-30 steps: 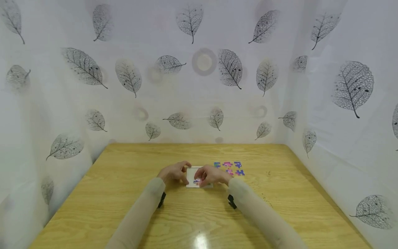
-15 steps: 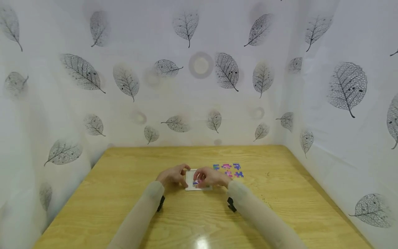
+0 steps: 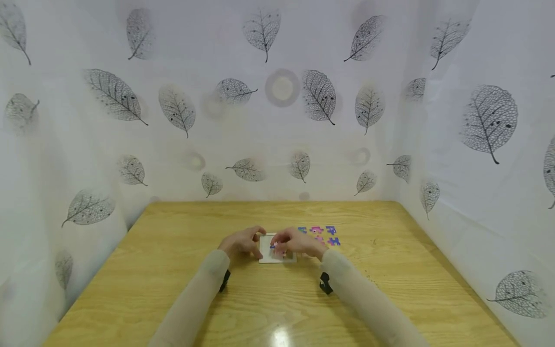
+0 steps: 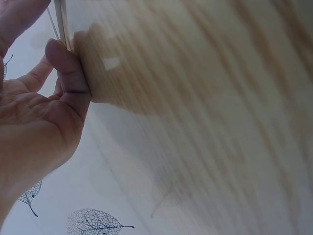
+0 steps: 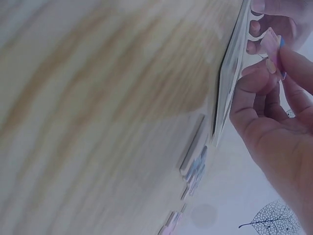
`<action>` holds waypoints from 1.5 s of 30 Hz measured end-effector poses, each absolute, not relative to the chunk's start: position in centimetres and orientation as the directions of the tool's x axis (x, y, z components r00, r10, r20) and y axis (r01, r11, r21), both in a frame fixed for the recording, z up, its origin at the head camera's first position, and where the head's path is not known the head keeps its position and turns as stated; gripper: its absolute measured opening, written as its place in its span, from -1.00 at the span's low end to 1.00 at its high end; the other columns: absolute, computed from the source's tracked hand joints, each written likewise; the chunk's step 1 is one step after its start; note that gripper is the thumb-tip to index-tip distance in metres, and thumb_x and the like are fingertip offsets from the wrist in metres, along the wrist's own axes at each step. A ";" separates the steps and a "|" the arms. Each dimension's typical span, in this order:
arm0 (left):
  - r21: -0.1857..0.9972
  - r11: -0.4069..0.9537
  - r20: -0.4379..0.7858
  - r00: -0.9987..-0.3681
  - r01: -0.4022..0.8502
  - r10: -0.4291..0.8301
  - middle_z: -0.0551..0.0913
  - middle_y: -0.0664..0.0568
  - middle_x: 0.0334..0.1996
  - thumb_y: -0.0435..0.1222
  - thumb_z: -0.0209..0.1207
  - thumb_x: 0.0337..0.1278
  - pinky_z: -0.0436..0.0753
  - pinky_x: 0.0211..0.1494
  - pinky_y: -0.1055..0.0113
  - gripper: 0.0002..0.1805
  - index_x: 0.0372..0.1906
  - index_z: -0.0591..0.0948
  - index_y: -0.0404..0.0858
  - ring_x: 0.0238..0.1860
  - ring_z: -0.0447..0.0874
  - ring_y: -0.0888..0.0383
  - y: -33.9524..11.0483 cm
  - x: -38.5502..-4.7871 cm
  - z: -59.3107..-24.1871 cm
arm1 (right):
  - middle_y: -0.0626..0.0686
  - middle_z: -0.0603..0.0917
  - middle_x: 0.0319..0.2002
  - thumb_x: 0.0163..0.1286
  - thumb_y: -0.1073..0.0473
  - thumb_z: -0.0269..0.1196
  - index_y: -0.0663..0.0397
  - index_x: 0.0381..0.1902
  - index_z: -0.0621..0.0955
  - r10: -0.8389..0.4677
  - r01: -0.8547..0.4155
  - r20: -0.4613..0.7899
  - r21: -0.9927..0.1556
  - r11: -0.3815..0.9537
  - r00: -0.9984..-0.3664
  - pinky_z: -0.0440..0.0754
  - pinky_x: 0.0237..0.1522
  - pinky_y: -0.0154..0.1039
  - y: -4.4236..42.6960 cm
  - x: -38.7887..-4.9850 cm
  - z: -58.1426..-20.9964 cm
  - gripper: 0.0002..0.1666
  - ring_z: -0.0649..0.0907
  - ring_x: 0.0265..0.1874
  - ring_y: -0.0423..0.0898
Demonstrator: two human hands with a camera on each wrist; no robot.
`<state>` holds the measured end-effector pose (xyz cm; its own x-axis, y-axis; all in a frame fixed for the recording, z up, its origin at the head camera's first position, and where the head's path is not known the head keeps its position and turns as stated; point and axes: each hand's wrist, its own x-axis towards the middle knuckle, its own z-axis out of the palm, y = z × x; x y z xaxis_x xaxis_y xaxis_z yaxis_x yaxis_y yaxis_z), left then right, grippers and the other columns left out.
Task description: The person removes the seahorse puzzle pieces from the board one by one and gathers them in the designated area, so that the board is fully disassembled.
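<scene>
A white puzzle tray [image 3: 266, 256] lies on the table between both hands. My left hand [image 3: 242, 242] holds the tray's left side, index finger near its far corner and thumb near its near corner; in the left wrist view the thumb [image 4: 68, 66] meets the tray's edge. Over the tray, my right hand [image 3: 300, 242] pinches a pink and blue jigsaw piece [image 5: 274, 51] between thumb and fingers. That piece is tilted and held off the tray in the right wrist view. The right hand hides much of the tray's right part.
Several loose jigsaw pieces [image 3: 331, 230] lie to the right of the tray on the wooden table [image 3: 195, 217]. A white curtain [image 3: 243, 130] with leaf prints surrounds the table at the back and sides.
The right hand's fingers have shifted slightly over the tray, and the jigsaw piece stays pinched in them. The left hand keeps its place at the tray. The head view has tilted a little.
</scene>
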<state>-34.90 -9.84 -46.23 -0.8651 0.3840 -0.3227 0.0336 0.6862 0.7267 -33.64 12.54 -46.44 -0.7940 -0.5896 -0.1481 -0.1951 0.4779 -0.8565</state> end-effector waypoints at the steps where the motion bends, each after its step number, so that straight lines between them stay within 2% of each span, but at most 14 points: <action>1: 0.728 0.684 -0.321 -0.865 0.035 0.385 0.42 -0.21 0.21 -0.41 0.49 -0.24 0.33 0.34 -0.06 -0.15 0.30 0.39 -0.13 0.17 0.41 -0.08 -9.8 -34.9 -46.2 | -0.02 0.69 -0.21 0.40 0.25 0.20 0.07 -0.03 0.66 -0.591 -0.194 -0.147 -0.859 0.474 -0.793 0.55 -0.22 -0.27 12.6 -33.6 -46.4 -0.78 0.59 -0.29 -0.15; 9: 0.730 0.682 -0.317 -0.865 0.040 0.390 0.43 -0.20 0.22 -0.39 0.50 -0.25 0.29 0.38 -0.07 -0.15 0.29 0.39 -0.13 0.20 0.39 -0.08 -9.8 -34.8 -46.0 | 0.02 0.67 -0.19 0.45 0.21 0.16 0.05 -0.03 0.64 -0.618 -0.198 -0.145 -0.870 0.452 -0.773 0.59 -0.21 -0.24 13.7 -33.4 -46.2 -0.80 0.60 -0.28 -0.12; 16: 0.724 0.688 -0.303 -0.872 0.051 0.384 0.42 -0.19 0.24 -0.38 0.50 -0.24 0.27 0.39 -0.11 -0.14 0.30 0.40 -0.10 0.26 0.38 -0.12 -10.0 -34.9 -46.0 | -0.01 0.68 -0.20 0.39 0.16 0.23 0.04 -0.03 0.65 -0.604 -0.231 -0.130 -0.845 0.483 -0.786 0.55 -0.27 -0.24 15.0 -33.1 -45.9 -0.77 0.57 -0.31 -0.14; 19: 0.723 0.689 -0.302 -0.874 0.051 0.381 0.42 -0.19 0.24 -0.38 0.50 -0.23 0.27 0.39 -0.11 -0.15 0.30 0.40 -0.11 0.27 0.37 -0.13 -10.1 -34.7 -45.7 | -0.01 0.67 -0.26 0.39 0.15 0.23 0.06 0.02 0.64 -0.608 -0.234 -0.131 -0.845 0.482 -0.783 0.50 -0.30 -0.26 15.5 -33.2 -45.8 -0.73 0.53 -0.36 -0.15; 23: 0.729 0.683 -0.311 -0.873 0.034 0.375 0.42 -0.17 0.23 -0.39 0.50 -0.23 0.29 0.38 -0.08 -0.15 0.30 0.40 -0.11 0.23 0.38 -0.09 -10.0 -34.7 -45.7 | 0.05 0.69 -0.35 0.41 0.15 0.23 0.11 0.09 0.62 -0.630 -0.241 -0.138 -0.845 0.477 -0.764 0.44 -0.44 -0.28 16.3 -33.0 -45.6 -0.67 0.48 -0.51 -0.16; 28: 0.726 0.687 -0.318 -0.875 0.023 0.365 0.42 -0.16 0.20 -0.39 0.50 -0.21 0.27 0.38 -0.08 -0.16 0.30 0.40 -0.10 0.17 0.38 -0.06 -9.7 -34.8 -45.7 | 0.16 0.74 -0.36 0.39 0.14 0.26 0.07 0.04 0.65 -0.655 -0.278 -0.118 -0.839 0.467 -0.746 0.43 -0.53 -0.28 17.2 -32.8 -45.6 -0.70 0.48 -0.60 -0.17; 30: 0.728 0.685 -0.320 -0.874 0.019 0.365 0.42 -0.16 0.20 -0.40 0.49 -0.22 0.26 0.39 -0.09 -0.15 0.31 0.39 -0.11 0.18 0.37 -0.06 -9.7 -34.9 -45.7 | 0.13 0.76 -0.35 0.37 0.14 0.28 0.05 0.02 0.66 -0.656 -0.286 -0.112 -0.836 0.468 -0.746 0.47 -0.53 -0.29 17.6 -32.7 -45.8 -0.71 0.53 -0.58 -0.18; 36: 0.740 0.673 -0.325 -0.868 0.013 0.375 0.40 -0.17 0.23 -0.43 0.48 -0.21 0.27 0.40 -0.08 -0.14 0.32 0.38 -0.11 0.20 0.35 -0.07 -9.8 -34.7 -45.8 | 0.06 0.77 -0.32 0.32 0.14 0.33 0.16 0.05 0.65 -0.639 -0.275 -0.092 -0.849 0.452 -0.764 0.64 -0.41 -0.20 19.1 -32.7 -45.9 -0.62 0.69 -0.45 -0.11; 42: 0.742 0.670 -0.327 -0.869 0.007 0.372 0.40 -0.15 0.23 -0.42 0.48 -0.21 0.31 0.36 -0.04 -0.14 0.31 0.39 -0.10 0.16 0.36 -0.04 -9.8 -34.5 -45.8 | 0.18 0.75 -0.31 0.35 0.14 0.30 0.21 0.06 0.64 -0.600 -0.251 -0.093 -0.850 0.464 -0.794 0.49 -0.57 -0.29 20.3 -32.9 -45.5 -0.62 0.58 -0.54 -0.10; 45: 0.752 0.660 -0.327 -0.869 0.000 0.372 0.39 -0.15 0.23 -0.43 0.48 -0.24 0.32 0.34 -0.03 -0.13 0.31 0.39 -0.10 0.16 0.36 -0.04 -9.9 -34.4 -45.9 | 0.22 0.75 -0.27 0.36 0.14 0.29 0.20 0.05 0.64 -0.597 -0.261 -0.086 -0.844 0.470 -0.798 0.51 -0.59 -0.24 20.9 -32.9 -45.5 -0.64 0.59 -0.55 -0.03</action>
<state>-34.42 -9.90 -45.93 -0.8688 0.3720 -0.3268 -0.0003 0.6596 0.7516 -32.91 20.88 -45.46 -0.7978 -0.5968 -0.0856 -0.2607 0.4695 -0.8435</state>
